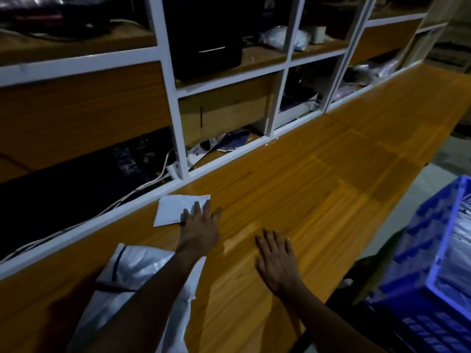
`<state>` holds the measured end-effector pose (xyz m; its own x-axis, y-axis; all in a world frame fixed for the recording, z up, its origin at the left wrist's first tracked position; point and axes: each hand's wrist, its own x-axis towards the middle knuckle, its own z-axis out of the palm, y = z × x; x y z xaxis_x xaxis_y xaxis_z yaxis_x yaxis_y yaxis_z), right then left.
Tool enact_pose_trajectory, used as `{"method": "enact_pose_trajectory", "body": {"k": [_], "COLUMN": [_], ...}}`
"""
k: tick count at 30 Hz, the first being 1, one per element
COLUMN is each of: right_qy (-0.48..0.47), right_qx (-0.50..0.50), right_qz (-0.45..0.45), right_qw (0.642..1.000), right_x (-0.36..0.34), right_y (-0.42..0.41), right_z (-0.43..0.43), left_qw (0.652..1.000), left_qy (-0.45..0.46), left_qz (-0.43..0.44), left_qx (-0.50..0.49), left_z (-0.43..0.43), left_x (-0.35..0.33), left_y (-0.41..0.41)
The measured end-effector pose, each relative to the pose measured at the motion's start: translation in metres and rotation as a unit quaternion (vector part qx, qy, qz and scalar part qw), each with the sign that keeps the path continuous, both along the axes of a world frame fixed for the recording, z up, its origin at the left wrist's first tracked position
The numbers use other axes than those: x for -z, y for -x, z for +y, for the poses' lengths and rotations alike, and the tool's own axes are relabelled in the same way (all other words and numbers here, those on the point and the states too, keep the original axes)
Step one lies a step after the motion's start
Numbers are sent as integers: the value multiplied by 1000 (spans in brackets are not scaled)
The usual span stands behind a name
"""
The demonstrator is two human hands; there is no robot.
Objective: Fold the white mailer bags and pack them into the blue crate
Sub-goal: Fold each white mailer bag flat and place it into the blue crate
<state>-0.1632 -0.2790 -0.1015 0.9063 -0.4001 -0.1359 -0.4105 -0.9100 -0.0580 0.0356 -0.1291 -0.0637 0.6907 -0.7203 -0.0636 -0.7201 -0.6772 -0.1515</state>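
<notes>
Wooden counter (318, 179) runs diagonally across the frame, with white-framed shelving (175, 103) along its upper left. Blue crate (413, 238) stands at lower right, white bags visible inside. Unfolded white mailer bags (132, 271) lie at lower left, under the left forearm. Folded mailer bag (173, 211) lies left of centre. Left hand (201, 225), fingers spread flat, rests on its right edge. Right hand (276, 261) lies palm down, fingers straight, on bare wood.

Folded mailer bag (175, 211): white, small rectangle, flat on the table (318, 179), its right edge under the left grip (201, 230) fingertips.
Unfolded mailer bags (127, 273): white, glossy pile, nearer than that grip.
Blue crate (430, 284): lattice-walled plastic, right of the right grip (276, 263), white bags inside.
</notes>
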Motion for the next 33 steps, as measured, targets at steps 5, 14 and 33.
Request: {"method": "enact_pose_trajectory", "body": {"k": [5,14,33], "right_qy": [-26,-59,-26], "right_qx": [-18,37,94], "right_qz": [-17,-65,-86], "right_qw": [999,995,991], "right_x": [-7,-8,0], "right_y": [1,4,44], "right_z": [-3,-2,-22], "left_qw": [997,999,966], "left_qy": [19,6,89], "left_qz": [15,-31,155], "left_qx": [-68,12,188], "left_z": [8,3,-42], "left_x": [21,22,40], "left_y": [-25,-23,131]}}
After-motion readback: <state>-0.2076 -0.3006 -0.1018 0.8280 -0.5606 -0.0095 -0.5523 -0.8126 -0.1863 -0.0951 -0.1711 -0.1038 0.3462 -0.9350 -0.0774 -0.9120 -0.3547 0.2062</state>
